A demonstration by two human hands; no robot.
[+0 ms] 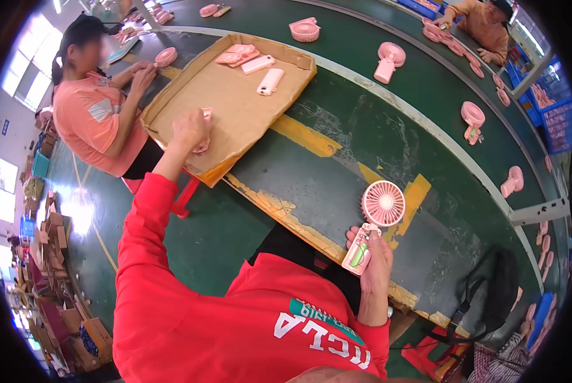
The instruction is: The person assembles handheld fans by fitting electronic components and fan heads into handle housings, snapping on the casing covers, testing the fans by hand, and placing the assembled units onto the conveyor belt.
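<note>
My right hand (378,260) is closed around the handle of a pink handheld fan (384,203), its round grille pointing up and away from me. The handle lacks its cover on the visible side, and something green shows inside it. Over the near left part of a shallow cardboard tray (235,108), my left hand (189,131) has its fingers closed on a pink plastic casing piece (205,133), partly hidden by the hand. Farther back in the tray lie two pink handle covers (271,82) and some flat pink pieces (236,55).
Several pink fans (389,62) stand or lie on the green conveyor (426,102) beyond the worktable (311,191). A co-worker (97,102) sits at the left holding a pink part; another person (483,29) works across the belt. A black bag (496,287) rests at the table's right end.
</note>
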